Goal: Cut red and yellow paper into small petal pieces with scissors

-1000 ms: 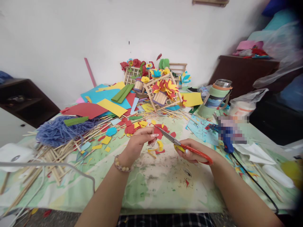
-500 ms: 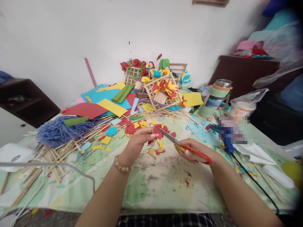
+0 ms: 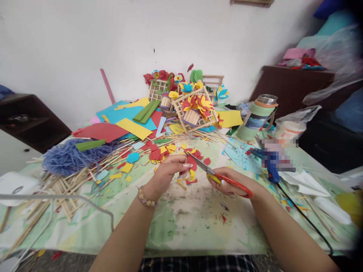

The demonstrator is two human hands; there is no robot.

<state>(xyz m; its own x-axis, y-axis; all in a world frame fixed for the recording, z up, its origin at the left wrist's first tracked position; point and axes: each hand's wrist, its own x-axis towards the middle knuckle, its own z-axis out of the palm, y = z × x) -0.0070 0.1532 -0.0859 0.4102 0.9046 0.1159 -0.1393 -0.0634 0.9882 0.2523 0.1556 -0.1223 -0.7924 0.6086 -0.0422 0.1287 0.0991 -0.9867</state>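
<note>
- Scissors (image 3: 204,168) and a red paper scrap (image 3: 193,163) meet above the middle of a wide table (image 3: 184,219). Its pale green-and-cream printed cover is speckled with tiny cuttings.
- Flat paper sheets (image 3: 133,126) in red, blue, yellow and green lie fanned in a heap at the far side.
- Fluffy blue-violet yarn (image 3: 68,156) sprawls on the left, just beside a loose spill of thin wooden sticks (image 3: 65,185).
- A slatted stick crate (image 3: 195,109) leans at the back, filled with spiky red-and-yellow paper flowers.
- A banded cylindrical tumbler (image 3: 256,117) tilts on the right; near it lies a blue glue gun (image 3: 272,168) with a black cord.
- The right hand (image 3: 229,185) is closed around the smooth orange handles, with the steel blades pointing left into the scrap. Whether the blades are apart I cannot tell.
- The left hand (image 3: 167,170), a beaded bracelet (image 3: 146,198) at its wrist, pinches the rounded scrap between thumb and fingertips.
</note>
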